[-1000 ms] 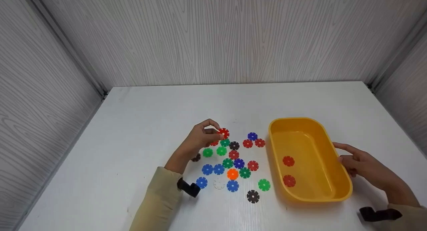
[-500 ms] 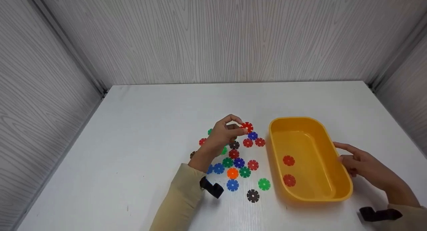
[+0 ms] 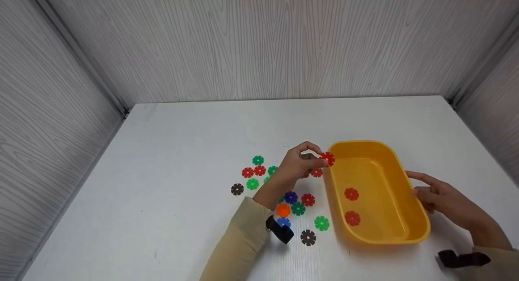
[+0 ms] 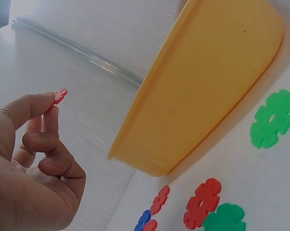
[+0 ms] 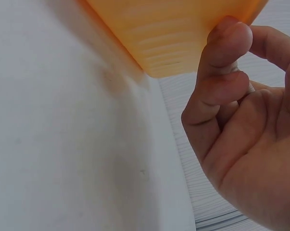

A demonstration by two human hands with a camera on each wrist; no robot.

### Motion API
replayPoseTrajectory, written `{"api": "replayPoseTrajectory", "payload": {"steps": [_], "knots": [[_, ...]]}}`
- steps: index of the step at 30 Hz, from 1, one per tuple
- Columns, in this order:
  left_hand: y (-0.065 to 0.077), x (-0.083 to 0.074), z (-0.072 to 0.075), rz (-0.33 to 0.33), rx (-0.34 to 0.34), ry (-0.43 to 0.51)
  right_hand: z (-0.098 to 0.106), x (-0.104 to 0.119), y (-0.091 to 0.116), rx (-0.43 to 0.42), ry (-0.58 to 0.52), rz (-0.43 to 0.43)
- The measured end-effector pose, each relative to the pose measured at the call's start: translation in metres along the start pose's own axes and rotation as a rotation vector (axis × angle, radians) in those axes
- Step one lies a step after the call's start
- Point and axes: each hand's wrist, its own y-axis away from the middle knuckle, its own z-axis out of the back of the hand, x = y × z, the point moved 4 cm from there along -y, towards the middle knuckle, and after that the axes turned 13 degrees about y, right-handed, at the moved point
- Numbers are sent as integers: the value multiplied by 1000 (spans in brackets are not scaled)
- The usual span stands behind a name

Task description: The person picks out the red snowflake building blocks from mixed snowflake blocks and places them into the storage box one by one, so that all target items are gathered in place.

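Head view has the left hand (image 3: 297, 166) pinching a red notched disc (image 3: 329, 157) between thumb and finger, the disc overlapping the left rim of the yellow tub (image 3: 375, 183), whose opening lies just rightward; the left wrist view shows the two apart. The tub's long axis runs near to far. The right hand (image 3: 451, 203), index finger extended, touches its outer right wall.

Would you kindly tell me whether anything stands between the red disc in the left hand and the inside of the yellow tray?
Only the left rim of the yellow tray: in the head view, the red disc pinched by the left hand overlaps it. Nothing else visible stands between; its height above the rim is unclear.
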Motion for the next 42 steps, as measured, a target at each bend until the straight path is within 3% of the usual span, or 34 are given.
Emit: {"api": "replayPoseTrajectory", "payload": {"steps": [5,14,21,33,42], "knots": [[-6,3,-18,15,7,2,1,0,0,-10,22,-24],[-7,6,-45,21,38,-46,0,1,0,-9,18,9],[-6,8,-53,19,57,-135,1,2,0,-6,18,9],[0,4,-66,43,98,-180,0,0,0,18,-11,12],[9,8,-75,68,131,-260,0,-2,-2,11,13,-82]]}}
